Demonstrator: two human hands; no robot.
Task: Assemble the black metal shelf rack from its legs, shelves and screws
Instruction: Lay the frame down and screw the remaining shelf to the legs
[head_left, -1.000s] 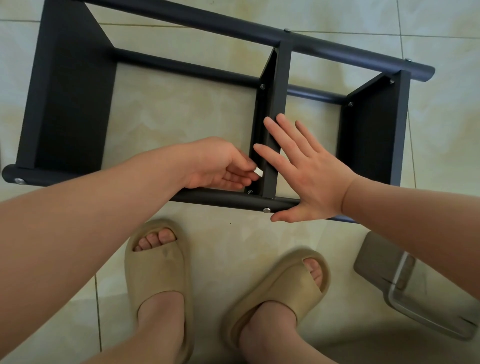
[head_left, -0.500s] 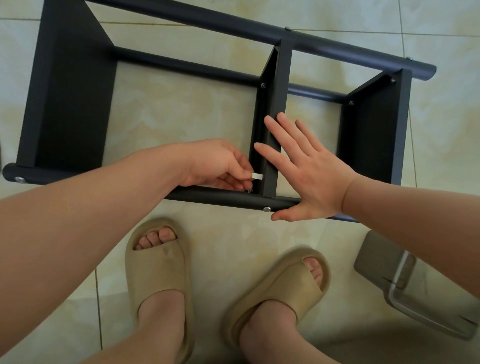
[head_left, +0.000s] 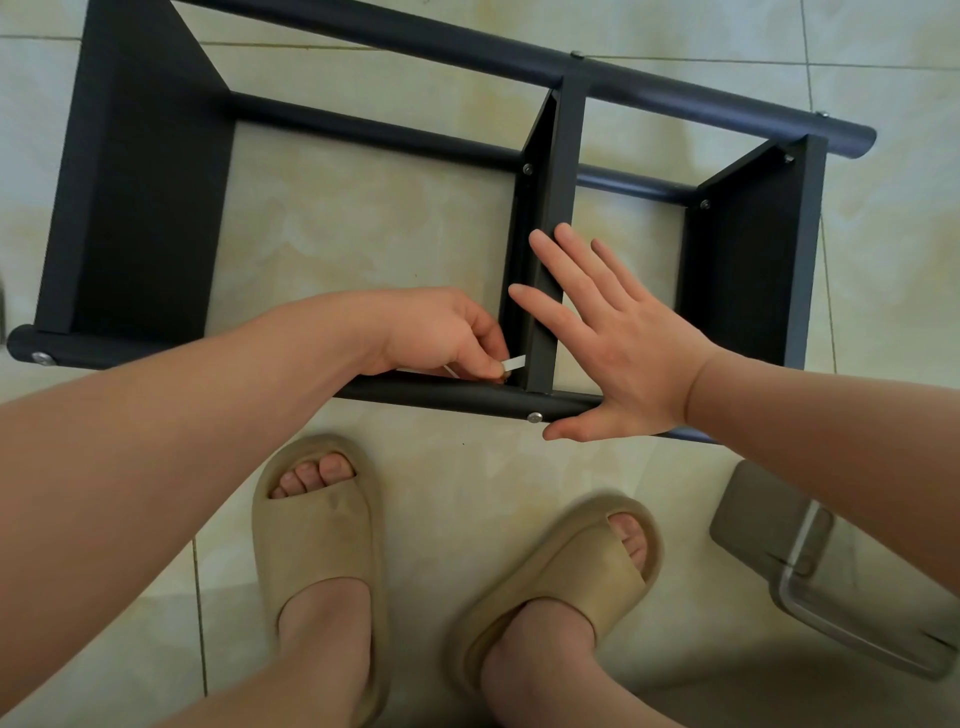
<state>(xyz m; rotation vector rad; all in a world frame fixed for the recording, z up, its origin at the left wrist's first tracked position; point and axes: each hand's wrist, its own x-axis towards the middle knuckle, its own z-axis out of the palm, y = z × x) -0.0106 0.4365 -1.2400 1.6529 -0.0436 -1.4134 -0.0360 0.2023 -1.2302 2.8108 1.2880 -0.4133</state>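
Note:
The black metal rack (head_left: 140, 171) lies on its side on the tiled floor, its round legs running left to right with three shelves fixed between them. My left hand (head_left: 447, 332) pinches a small silver wrench (head_left: 514, 362) at the inner corner where the middle shelf (head_left: 545, 249) meets the near leg (head_left: 441, 396). My right hand (head_left: 618, 343) is spread flat, fingers straight, pressing on the middle shelf's edge, its thumb lying along the near leg. A silver screw head (head_left: 534, 417) shows on that leg just under the shelf.
My two feet in tan slippers (head_left: 322, 540) stand on the tiles just below the near leg. A grey and clear plastic container (head_left: 831, 571) lies at the lower right. Bare beige tiles surround the rack.
My left hand has shifted slightly lower and turned the small wrench at the shelf corner. My right hand and the rack stay where they were.

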